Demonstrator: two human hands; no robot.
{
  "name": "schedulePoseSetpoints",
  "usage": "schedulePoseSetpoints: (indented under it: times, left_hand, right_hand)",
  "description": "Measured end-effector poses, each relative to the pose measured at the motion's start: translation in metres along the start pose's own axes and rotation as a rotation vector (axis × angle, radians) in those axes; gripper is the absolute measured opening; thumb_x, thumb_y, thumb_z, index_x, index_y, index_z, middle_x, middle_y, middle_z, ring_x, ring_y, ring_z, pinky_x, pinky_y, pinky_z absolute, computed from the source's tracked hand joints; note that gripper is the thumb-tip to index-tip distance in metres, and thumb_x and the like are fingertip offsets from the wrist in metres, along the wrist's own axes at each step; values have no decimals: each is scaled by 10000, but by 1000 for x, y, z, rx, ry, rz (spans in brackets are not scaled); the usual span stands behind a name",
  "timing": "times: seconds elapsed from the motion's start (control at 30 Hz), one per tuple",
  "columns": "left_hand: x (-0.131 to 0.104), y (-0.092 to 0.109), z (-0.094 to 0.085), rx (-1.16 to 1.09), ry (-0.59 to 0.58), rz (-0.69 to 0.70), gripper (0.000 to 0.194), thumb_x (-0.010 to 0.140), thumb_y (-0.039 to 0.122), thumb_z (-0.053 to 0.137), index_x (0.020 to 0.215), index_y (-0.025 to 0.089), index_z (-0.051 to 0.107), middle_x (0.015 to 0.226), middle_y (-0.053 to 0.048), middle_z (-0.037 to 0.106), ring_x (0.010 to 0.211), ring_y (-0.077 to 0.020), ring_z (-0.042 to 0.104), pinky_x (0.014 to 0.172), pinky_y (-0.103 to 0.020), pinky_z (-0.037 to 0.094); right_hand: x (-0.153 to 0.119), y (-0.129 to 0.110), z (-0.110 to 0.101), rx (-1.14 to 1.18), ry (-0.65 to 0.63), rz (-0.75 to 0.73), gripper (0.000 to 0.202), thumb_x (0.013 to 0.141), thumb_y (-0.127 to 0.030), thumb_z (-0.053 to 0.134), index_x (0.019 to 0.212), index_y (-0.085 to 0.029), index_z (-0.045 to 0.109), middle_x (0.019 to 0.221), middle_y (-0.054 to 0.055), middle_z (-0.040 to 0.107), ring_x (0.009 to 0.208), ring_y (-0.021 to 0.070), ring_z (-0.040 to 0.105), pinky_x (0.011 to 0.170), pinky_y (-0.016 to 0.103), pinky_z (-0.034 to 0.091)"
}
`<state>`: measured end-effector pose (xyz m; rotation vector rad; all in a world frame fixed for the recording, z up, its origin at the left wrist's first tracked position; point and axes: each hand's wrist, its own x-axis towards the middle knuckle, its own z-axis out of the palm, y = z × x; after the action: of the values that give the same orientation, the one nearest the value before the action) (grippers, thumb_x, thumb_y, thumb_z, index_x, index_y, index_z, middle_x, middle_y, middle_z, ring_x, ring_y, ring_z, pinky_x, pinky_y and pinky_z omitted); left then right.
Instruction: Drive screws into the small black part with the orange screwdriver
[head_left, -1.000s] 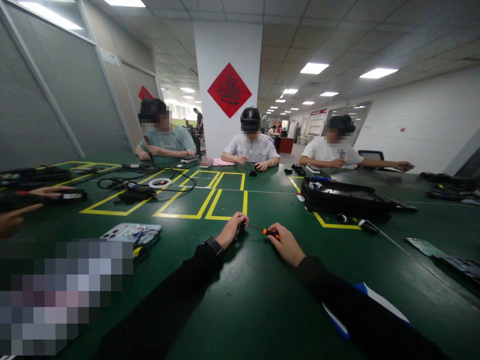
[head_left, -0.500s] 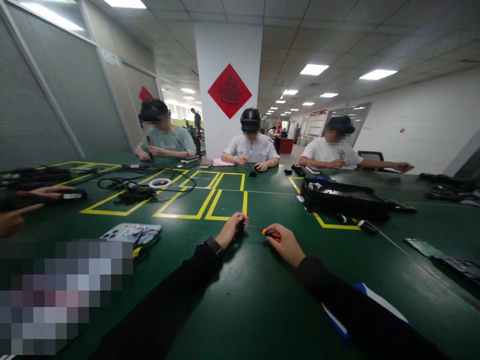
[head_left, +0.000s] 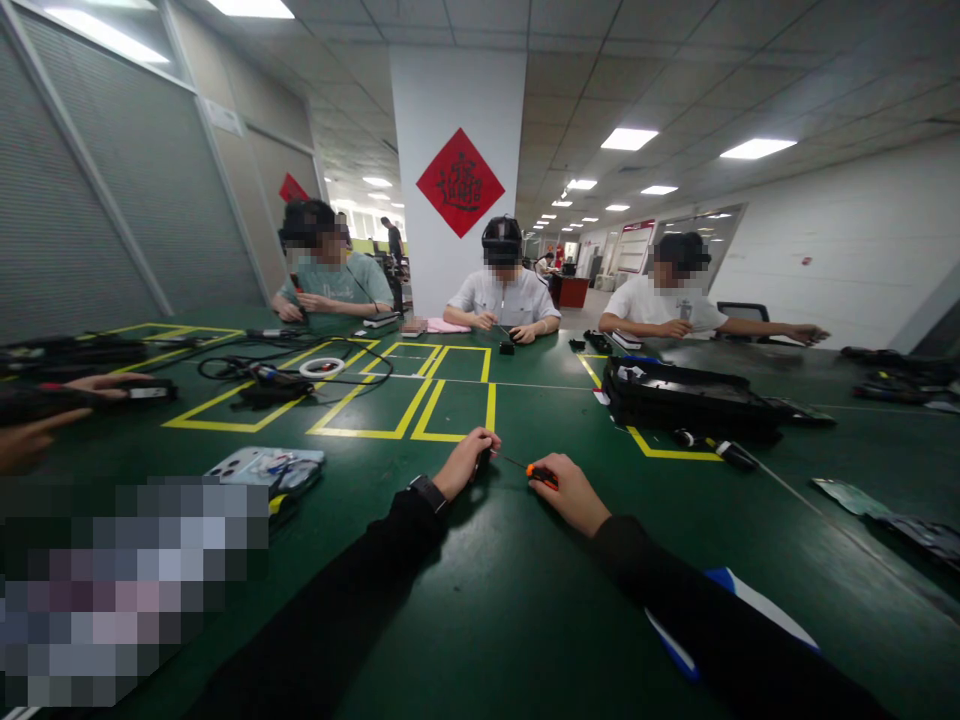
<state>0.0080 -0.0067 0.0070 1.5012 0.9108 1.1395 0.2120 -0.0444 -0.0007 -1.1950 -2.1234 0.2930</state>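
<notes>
My left hand point(head_left: 466, 466), with a dark watch on its wrist, is closed round a small black part point(head_left: 484, 461) just above the green table point(head_left: 480, 620). The fingers cover most of that part, so I cannot tell its kind. To its right, my right hand point(head_left: 571, 492) grips the orange and black handle of a screwdriver point(head_left: 544, 475). The thin shaft points left, toward the black part. Whether the tip touches it is too small to make out.
A black open case point(head_left: 690, 392) lies right of the hands, near a black and yellow tool point(head_left: 729, 450). At left are a phone-like object point(head_left: 266, 464), cables point(head_left: 262, 378) and a white ring point(head_left: 321, 367). Three people sit across; another person's hands point(head_left: 52, 420) work at far left.
My right hand and the screwdriver have shifted very slightly left, and the handle's angle has turned a little. My left hand stays nearly in place.
</notes>
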Motion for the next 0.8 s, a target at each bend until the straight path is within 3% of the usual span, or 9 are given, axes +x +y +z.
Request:
schedulePoseSetpoints:
  times: [0.23, 0.4, 0.8]
  left_hand:
    - [4, -13, -3, 164, 36, 113, 260, 595, 66, 455, 831, 167, 500, 798, 7, 544, 725, -103, 500, 672, -219, 389]
    - [5, -16, -4, 200, 52, 144, 266, 595, 59, 452, 834, 165, 500, 811, 2, 550, 741, -105, 503, 692, -228, 391]
    - [3, -13, -2, 201, 43, 125, 248, 615, 80, 457, 845, 166, 492, 823, 0, 548, 729, -103, 497, 680, -230, 392]
  right_hand:
    - [0, -5, -1, -9, 7, -19, 147, 794, -224, 449, 793, -160, 581, 817, 52, 556, 799, 151, 491, 742, 285, 385]
    - [-2, -3, 0, 78, 31, 28, 156, 756, -220, 496, 896, -186, 555, 837, 26, 579, 775, 136, 526, 718, 263, 404]
    - [-3, -5, -6, 87, 58, 74, 170, 724, -229, 517, 884, -199, 565, 792, 7, 598, 734, 129, 551, 686, 251, 416]
